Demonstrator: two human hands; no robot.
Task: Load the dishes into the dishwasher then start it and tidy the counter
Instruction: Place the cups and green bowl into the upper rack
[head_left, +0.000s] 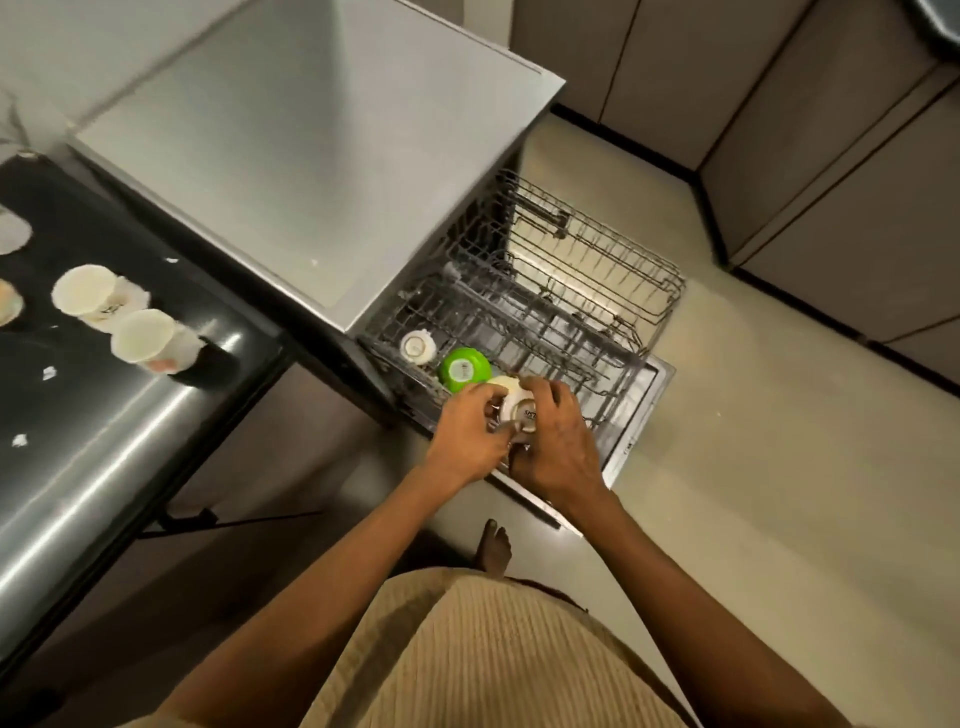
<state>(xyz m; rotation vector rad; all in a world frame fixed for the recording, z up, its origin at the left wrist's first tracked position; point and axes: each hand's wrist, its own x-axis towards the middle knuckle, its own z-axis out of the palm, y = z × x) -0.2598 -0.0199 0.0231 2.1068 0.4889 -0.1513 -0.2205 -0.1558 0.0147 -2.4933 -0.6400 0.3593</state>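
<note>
A small cream ceramic cup (511, 402), turned on its side, is held between both hands at the near left corner of the grey wire lower rack (524, 332), which is pulled out over the open dishwasher door (641, 410). The left hand (467, 431) is curled round the cup from the left, and the right hand (553, 441) is arched over it from the right, its fingers (545, 389) bent across the top. Just beside the cup, a round green plastic bowl (464, 369) is set upside down in the rack, and a small white round dish (415, 345) is lodged farther left by the rack's edge. The rest of the lower rack and the raised upper wire rack (597, 249) behind it are seen bare of dishes, with open floor (727, 493) to the right. Well apart to the left, two cream paper-like cups (85, 296) (145, 335) are left on the dark glossy bench (104, 441), along with scattered white scraps (20, 440) near its front edge.
</note>
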